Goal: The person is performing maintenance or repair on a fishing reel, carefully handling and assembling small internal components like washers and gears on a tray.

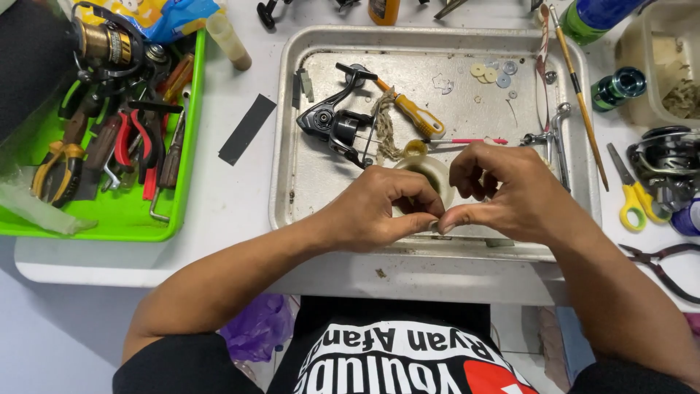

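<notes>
My left hand (375, 210) and my right hand (503, 191) meet over the near edge of a metal tray (286, 146), thumbs and fingertips pinched together on something very small that I cannot make out. Between and behind the hands sits a pale round spool (430, 175), partly hidden by my fingers. Just beyond it lie a black spinning-reel body (332, 125), a tangle of beige line (384, 128), a yellow-handled screwdriver (415, 115) and a thin pink-tipped tool (467, 141). Small washers (490, 73) lie at the tray's far side.
A green tray (186, 146) on the left holds pliers, screwdrivers and a gold reel (106, 44). A black strip (246, 128) lies between trays. On the right are yellow scissors (631, 197), a long brush (580, 95), a green spool (618, 86), another reel (667, 164) and dark pliers (667, 266).
</notes>
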